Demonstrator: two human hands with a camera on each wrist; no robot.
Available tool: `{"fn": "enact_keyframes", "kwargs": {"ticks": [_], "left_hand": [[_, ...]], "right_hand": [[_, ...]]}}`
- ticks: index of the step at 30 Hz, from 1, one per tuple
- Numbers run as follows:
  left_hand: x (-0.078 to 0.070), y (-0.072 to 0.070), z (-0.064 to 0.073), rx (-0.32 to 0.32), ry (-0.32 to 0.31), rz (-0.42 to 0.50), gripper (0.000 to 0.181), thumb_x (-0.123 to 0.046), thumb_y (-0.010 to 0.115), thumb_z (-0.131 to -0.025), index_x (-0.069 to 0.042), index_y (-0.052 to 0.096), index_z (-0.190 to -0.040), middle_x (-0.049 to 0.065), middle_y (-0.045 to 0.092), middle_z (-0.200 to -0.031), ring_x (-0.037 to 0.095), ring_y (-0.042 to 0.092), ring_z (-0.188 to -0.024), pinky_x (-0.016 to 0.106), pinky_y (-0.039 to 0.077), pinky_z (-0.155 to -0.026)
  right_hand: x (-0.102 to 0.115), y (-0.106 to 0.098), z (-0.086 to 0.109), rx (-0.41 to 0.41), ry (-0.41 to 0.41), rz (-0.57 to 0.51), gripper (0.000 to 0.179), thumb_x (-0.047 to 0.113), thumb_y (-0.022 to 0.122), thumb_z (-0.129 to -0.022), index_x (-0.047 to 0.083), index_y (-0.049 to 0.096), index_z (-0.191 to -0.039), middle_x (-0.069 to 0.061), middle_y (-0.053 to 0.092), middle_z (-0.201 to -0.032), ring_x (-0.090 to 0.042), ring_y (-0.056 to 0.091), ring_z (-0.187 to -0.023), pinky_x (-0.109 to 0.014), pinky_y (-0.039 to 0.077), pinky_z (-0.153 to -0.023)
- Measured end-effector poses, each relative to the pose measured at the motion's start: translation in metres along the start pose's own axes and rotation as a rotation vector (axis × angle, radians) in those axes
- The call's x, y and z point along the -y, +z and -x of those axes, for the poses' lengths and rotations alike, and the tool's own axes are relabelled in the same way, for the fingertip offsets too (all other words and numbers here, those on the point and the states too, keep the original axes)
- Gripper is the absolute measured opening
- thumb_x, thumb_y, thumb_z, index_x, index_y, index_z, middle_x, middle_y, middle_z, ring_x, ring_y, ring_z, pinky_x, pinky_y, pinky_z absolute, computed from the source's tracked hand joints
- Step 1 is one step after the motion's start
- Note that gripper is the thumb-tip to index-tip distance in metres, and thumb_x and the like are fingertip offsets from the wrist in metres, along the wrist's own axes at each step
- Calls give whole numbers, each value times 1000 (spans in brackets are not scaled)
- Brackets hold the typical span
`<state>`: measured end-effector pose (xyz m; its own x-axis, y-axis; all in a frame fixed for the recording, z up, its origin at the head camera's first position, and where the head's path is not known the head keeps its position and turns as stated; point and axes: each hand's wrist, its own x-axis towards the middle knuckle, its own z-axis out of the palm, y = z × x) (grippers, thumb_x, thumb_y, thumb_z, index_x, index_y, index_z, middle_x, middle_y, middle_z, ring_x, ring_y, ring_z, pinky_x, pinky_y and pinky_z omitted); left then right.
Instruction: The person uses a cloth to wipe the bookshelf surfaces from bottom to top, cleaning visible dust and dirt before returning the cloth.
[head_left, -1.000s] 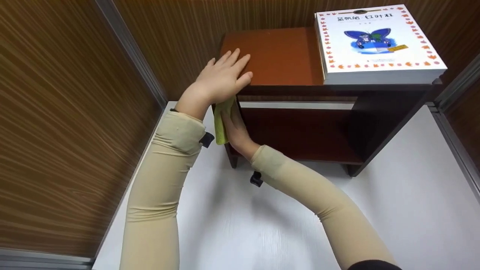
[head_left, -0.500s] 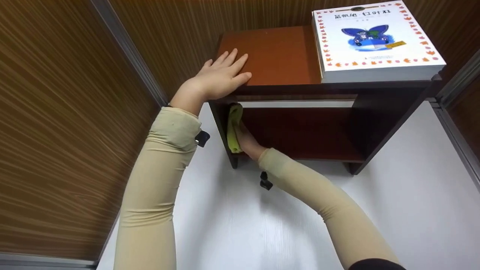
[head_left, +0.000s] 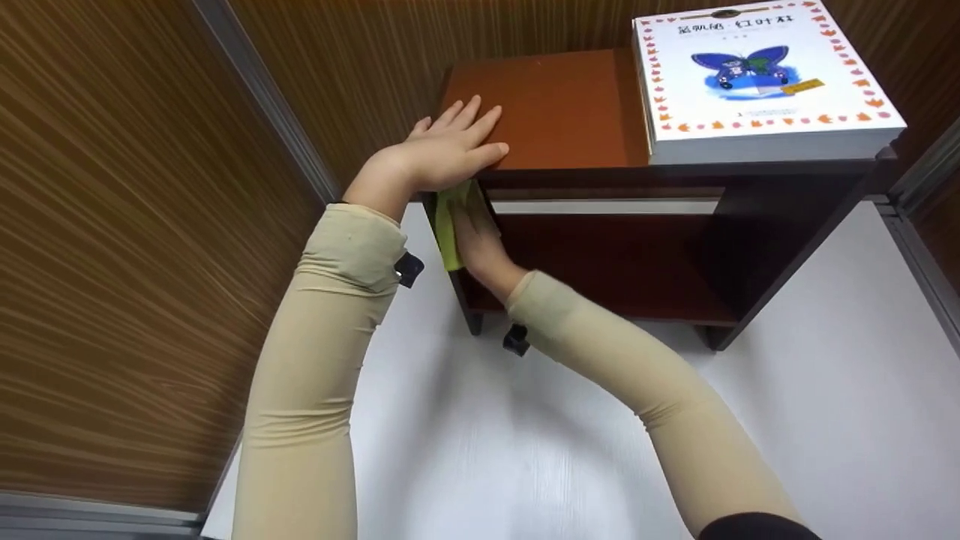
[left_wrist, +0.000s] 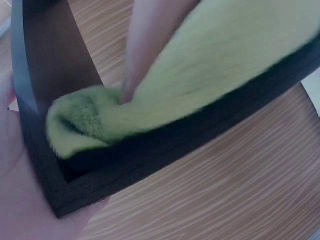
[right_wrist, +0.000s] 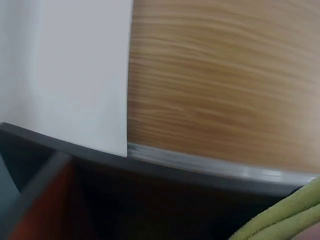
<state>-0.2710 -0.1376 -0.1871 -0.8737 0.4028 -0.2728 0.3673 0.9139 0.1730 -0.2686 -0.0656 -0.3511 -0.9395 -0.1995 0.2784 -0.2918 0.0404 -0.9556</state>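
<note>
A dark brown shelf unit [head_left: 559,112] with a reddish top stands on the white floor. My left hand [head_left: 442,154] rests flat on its top at the left corner, fingers spread. Lower down, my right hand [head_left: 478,240] presses a yellow-green cloth [head_left: 448,238] against the inner face of the left side panel, its fingers stretched upward. In the left wrist view the cloth [left_wrist: 215,70] lies along the panel and bunches in the corner under the top board. Only a folded edge of the cloth [right_wrist: 285,217] shows in the right wrist view. My left hand partly covers the cloth's upper end.
A thick stack of white books [head_left: 765,82] with a butterfly cover sits on the right of the top. A lower shelf board [head_left: 607,270] spans the unit. Wood-grain walls [head_left: 135,247] close in at the left and back.
My right hand and the cloth went down along the inner side panel, then came back up towards the top corner. My left hand has stayed on the top.
</note>
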Motion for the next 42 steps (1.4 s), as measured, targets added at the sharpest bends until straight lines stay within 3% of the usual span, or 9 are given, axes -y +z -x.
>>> {"fn": "enact_keyframes", "kwargs": {"ticks": [5, 9, 11, 16, 19, 20, 25, 35, 42], "left_hand": [[0, 1, -1, -1, -7, -3, 65, -57, 16, -96, -26, -6, -150, 1, -16, -154, 17, -16, -139, 49, -7, -109], [0, 1, -1, -7, -12, -2, 65, -57, 17, -96, -27, -5, -150, 1, -16, -154, 16, -16, -139, 49, -7, -109], [1, 1, 0, -10, -13, 0, 65, -57, 17, -96, -27, -5, -150, 1, -15, -154, 16, -16, -139, 49, -7, -109], [1, 0, 1, -14, -15, 0, 65, -57, 17, -96, -27, -5, -150, 0, -16, -154, 16, -17, -139, 49, -8, -109], [0, -1, 2, -15, -16, 3, 65, -57, 17, -96, -27, -5, -150, 0, -15, -154, 16, -16, -139, 48, -8, -109], [0, -1, 2, -16, -14, 3, 66, -57, 17, -96, -26, -4, -150, 0, -15, -154, 16, -16, -139, 48, -8, -109], [1, -3, 3, -9, -14, 1, 66, -57, 17, -96, -26, -5, -150, 1, -15, -154, 17, -16, -139, 48, -8, -109], [2, 1, 0, -11, -7, 12, 65, -57, 18, -96, -26, -5, -150, 1, -15, -154, 16, -16, -139, 48, -8, -109], [6, 2, 1, -101, 37, 112, 67, -54, 34, -96, -21, 14, -151, 5, 1, -156, 19, -4, -141, 43, -3, -111]], "right_hand": [[-1, -7, -29, -21, 200, -33, 47, 34, 33, -102, 12, 34, -144, -6, 41, -140, -8, 39, -115, -14, 28, -93], [-18, -13, -41, 42, 294, 55, 54, 44, 25, -101, 16, 28, -147, -5, 36, -144, -11, 36, -123, -19, 27, -98], [-32, -16, -39, 113, 325, 68, 60, 51, 21, -99, 20, 17, -150, -1, 27, -149, -10, 30, -126, -19, 24, -100], [-73, -27, -19, 303, 428, 25, 73, 72, 18, -87, 34, 7, -149, 4, 41, -129, -7, 41, -105, -24, 32, -89], [-85, -27, -5, 350, 410, 15, 71, 72, 18, -87, 36, 7, -148, 6, 40, -130, -7, 39, -111, -29, 30, -97], [-86, -26, -1, 346, 393, 9, 70, 69, 19, -89, 36, 4, -149, 8, 30, -138, -7, 31, -119, -30, 22, -103], [-75, -15, 15, 268, 387, -54, 60, 50, 25, -98, 24, 11, -150, 0, 33, -136, -14, 34, -116, -30, 27, -98], [-63, -3, 38, 141, 430, -147, 53, 42, 31, -100, 19, 23, -148, -2, 47, -120, -13, 45, -100, -25, 34, -88], [-62, -2, 42, 114, 381, -124, 55, 41, 32, -100, 14, 23, -148, -6, 47, -125, -14, 45, -103, -26, 32, -95]]}}
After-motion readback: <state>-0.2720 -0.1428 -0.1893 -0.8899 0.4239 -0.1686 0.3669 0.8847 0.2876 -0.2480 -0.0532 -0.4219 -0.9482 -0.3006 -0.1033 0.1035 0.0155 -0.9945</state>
